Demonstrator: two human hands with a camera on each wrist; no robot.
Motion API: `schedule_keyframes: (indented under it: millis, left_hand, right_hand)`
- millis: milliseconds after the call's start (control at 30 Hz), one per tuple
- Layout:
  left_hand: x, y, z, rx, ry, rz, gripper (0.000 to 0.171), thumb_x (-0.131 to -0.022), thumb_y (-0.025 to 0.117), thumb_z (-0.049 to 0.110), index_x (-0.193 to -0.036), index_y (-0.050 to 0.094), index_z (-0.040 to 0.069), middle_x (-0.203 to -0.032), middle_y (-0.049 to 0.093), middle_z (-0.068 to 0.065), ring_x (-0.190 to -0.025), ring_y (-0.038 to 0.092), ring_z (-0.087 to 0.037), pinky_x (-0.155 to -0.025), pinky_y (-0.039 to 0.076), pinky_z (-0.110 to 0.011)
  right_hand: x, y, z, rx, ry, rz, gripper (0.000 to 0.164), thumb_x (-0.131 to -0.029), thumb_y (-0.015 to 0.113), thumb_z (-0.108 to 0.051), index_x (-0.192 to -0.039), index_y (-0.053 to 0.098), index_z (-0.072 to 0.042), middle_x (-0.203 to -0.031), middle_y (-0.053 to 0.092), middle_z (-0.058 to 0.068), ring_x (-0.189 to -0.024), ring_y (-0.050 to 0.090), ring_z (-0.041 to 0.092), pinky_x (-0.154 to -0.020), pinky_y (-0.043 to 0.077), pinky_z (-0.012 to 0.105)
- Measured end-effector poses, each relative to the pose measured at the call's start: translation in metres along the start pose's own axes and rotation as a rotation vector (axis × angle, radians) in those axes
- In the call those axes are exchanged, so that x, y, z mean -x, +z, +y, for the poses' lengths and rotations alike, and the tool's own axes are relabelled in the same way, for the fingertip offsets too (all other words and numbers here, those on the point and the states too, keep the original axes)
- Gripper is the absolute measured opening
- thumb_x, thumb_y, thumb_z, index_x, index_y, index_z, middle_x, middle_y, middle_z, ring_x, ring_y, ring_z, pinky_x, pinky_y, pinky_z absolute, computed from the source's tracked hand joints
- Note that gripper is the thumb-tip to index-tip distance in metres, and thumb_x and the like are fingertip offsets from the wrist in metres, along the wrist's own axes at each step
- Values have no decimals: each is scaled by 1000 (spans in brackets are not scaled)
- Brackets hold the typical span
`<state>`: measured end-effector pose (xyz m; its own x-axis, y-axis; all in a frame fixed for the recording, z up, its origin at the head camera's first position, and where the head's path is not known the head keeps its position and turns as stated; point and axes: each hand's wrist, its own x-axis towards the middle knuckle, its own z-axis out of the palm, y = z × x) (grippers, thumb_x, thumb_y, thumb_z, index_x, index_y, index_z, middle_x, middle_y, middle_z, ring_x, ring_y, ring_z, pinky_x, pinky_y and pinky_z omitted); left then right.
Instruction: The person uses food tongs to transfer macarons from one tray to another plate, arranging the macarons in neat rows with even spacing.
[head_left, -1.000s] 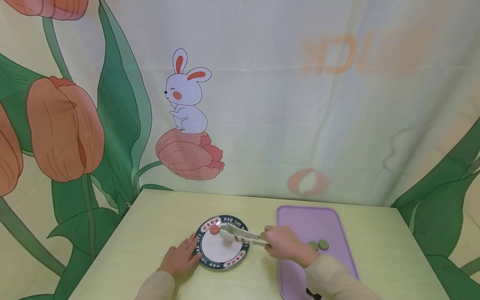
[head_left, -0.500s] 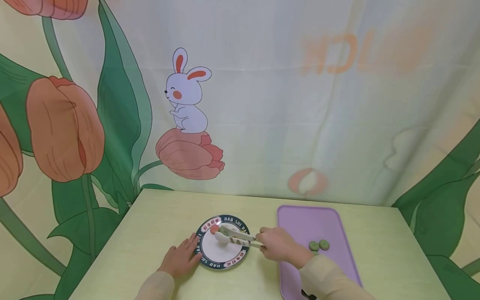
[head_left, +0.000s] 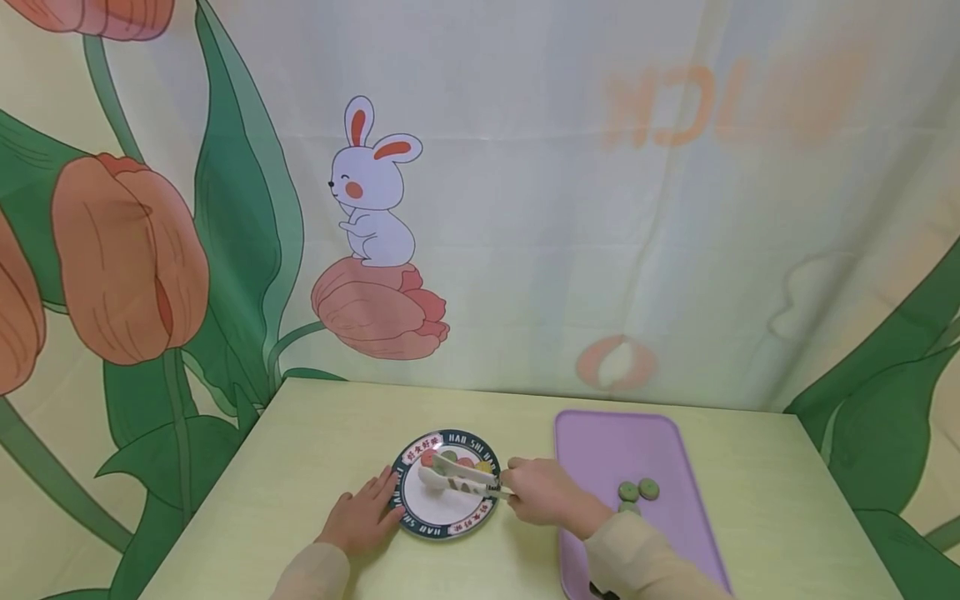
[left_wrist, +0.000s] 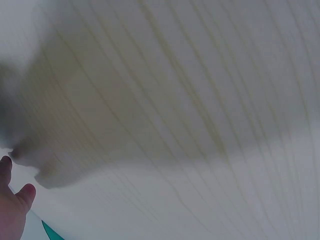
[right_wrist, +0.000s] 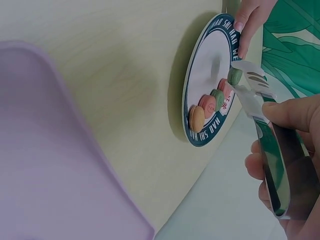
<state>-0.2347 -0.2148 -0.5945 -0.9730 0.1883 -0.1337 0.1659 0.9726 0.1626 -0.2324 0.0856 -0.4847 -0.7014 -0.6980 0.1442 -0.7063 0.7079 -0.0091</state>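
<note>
My right hand (head_left: 543,490) holds metal tongs (head_left: 474,483) over the plate. Between the tong tips, in the right wrist view, is a green macaron (right_wrist: 234,76). On the round plate (head_left: 427,531) with its dark lettered rim, a row of macarons lies along the far side: a pink one (right_wrist: 225,86), a green one (right_wrist: 218,99), another pink one (right_wrist: 207,105) and an orange-yellow one (right_wrist: 197,119). Fingers extended, my left hand (head_left: 363,515) rests at the plate's left edge; the left wrist view catches only part of it.
A purple tray (head_left: 600,433) lies to the right, with green macarons (head_left: 648,489) on it, partly behind my right forearm. A dark object (head_left: 602,592) shows below the sleeve. A printed curtain (head_left: 517,250) hangs behind the table (head_left: 337,417).
My right hand and the tongs have shifted left over the plate, bringing the row of macarons into sight. More of the green macarons on the tray shows. The left hand has stayed still.
</note>
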Motion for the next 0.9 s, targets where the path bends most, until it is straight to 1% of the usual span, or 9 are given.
schedule_keyframes:
  millis: [200,333,433,667,900]
  left_hand:
    - [1,0,1,1,-11,-9,66,-88,35,55,-139,29,15,-146,25,-4,-130,31,-29,-100,26,-59]
    - [1,-1,0,2,-16,-10,65,-88,35,54,-139,28,15,-147,24,-3,-130,31,-29,-100,26,-59]
    - [1,-1,1,0,-14,-14,65,-88,35,54,-139,28,15,-147,24,-4,-130,31,-29,-99,26,-59]
    - [2,-2,2,1,-3,-1,63,-89,35,52,-139,29,14,-146,24,-4,-130,31,-29,-99,27,-59]
    - [3,-4,3,4,1,5,63,-89,34,53,-139,29,14,-146,25,-4,-129,32,-29,-99,27,-59]
  right_hand:
    - [-2,1,-4,-3,1,-14,7,-70,63,-13,-76,63,-15,-64,46,-7,-47,33,5,-42,28,16]
    - [-3,3,-5,-15,10,-29,9,-70,63,-13,-79,65,-14,-64,47,-6,-48,34,6,-42,29,17]
    - [-4,6,-5,-21,14,-33,11,-70,63,-12,-81,65,-13,-65,48,-6,-48,35,6,-42,29,17]
    - [-7,10,-9,-17,11,-30,9,-69,61,-11,-78,63,-13,-65,48,-6,-49,35,6,-42,30,17]
    - [-10,11,-13,-30,18,-28,12,-70,60,-10,-81,65,-11,-66,52,-5,-50,37,6,-43,32,17]
